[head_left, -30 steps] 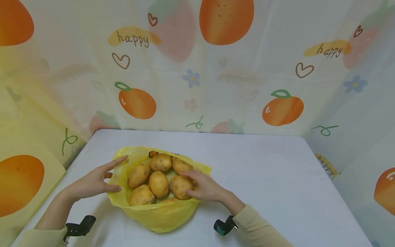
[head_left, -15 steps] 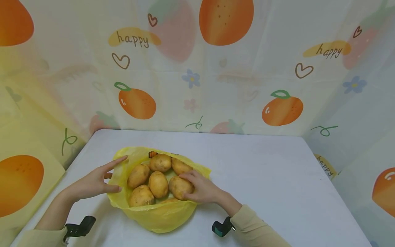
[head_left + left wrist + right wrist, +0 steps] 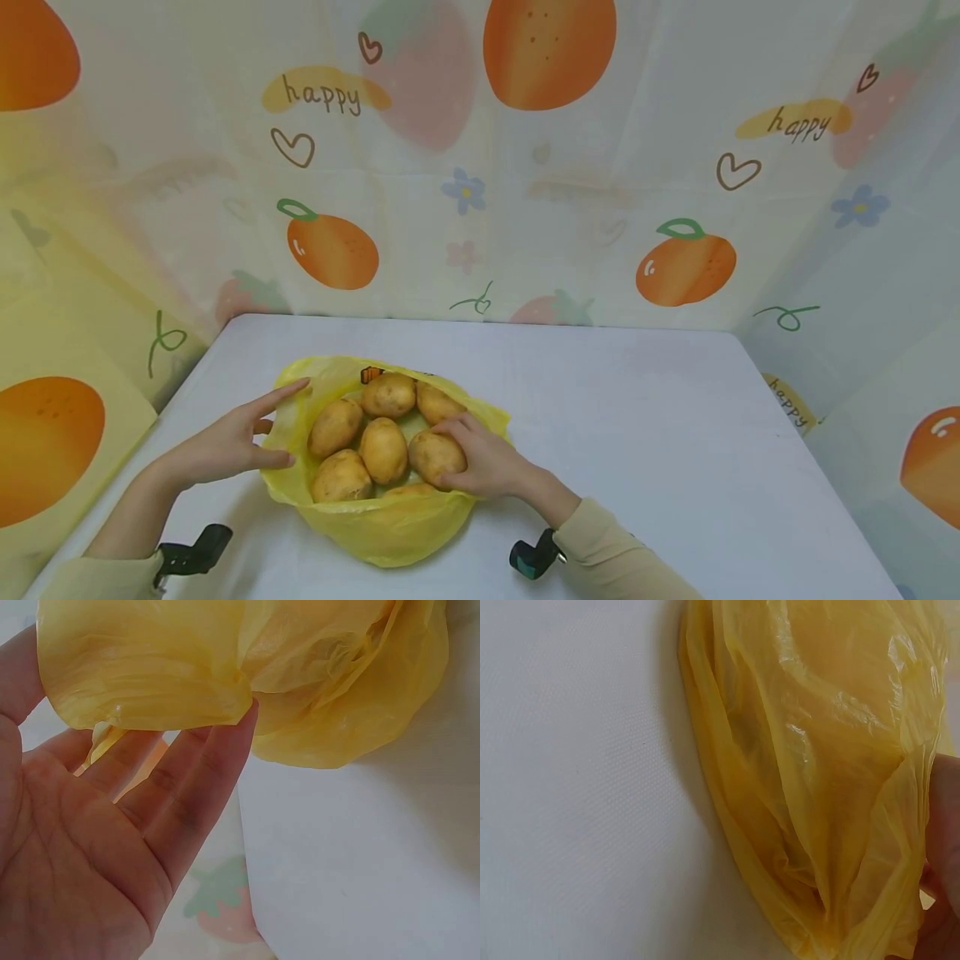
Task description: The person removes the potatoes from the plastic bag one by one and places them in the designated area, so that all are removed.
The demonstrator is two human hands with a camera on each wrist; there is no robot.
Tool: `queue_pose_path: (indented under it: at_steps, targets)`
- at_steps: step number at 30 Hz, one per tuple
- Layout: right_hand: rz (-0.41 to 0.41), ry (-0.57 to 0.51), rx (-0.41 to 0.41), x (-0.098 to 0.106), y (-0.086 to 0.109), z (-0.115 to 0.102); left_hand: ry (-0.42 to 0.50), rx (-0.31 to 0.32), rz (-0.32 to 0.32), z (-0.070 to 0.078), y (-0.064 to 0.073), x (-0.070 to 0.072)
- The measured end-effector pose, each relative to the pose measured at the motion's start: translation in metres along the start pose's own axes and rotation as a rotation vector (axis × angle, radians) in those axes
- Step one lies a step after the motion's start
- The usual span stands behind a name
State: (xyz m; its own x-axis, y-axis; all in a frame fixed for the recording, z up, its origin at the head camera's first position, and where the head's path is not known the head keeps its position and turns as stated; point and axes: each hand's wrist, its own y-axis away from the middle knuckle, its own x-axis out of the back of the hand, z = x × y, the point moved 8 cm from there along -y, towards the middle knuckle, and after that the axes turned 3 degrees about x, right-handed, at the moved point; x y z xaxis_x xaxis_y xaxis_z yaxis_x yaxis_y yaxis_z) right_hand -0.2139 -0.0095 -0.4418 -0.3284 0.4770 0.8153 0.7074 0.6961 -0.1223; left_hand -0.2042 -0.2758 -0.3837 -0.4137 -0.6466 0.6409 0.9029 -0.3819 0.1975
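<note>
A yellow plastic bag (image 3: 397, 533), its mouth wide, sits on the white table with several potatoes (image 3: 385, 451) inside. My left hand (image 3: 217, 446) is at the bag's left rim, index finger and thumb spread along it. In the left wrist view the fingers of the left hand (image 3: 82, 840) are nearly straight against the yellow film. My right hand (image 3: 495, 458) reaches over the right rim and grips a potato (image 3: 435, 457) on the right side of the bag, thumb in front. The right wrist view shows mostly the bag's crumpled side (image 3: 817, 765), hiding most of that hand.
The white table (image 3: 637, 433) extends to the right of the bag and behind it. A fruit-print cloth (image 3: 555, 208) hangs at the back and both sides. A black wrist camera (image 3: 197, 550) is strapped to the left wrist, another (image 3: 534, 557) to the right.
My right hand has shifted slightly left and toward me, its potato moving a little left with it inside the bag. My left hand stays in place.
</note>
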Motion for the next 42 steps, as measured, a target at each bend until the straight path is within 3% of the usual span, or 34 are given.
queue_pose_path:
  at_steps: [27, 42]
  targets:
    - [0.019, -0.035, -0.007, 0.017, 0.005, -0.001, 0.027, 0.009, -0.009, -0.002, -0.001, -0.002]
    - [0.098, -0.057, 0.009, 0.04, 0.013, -0.006, 0.042, -0.01, -0.017, 0.002, -0.001, -0.003]
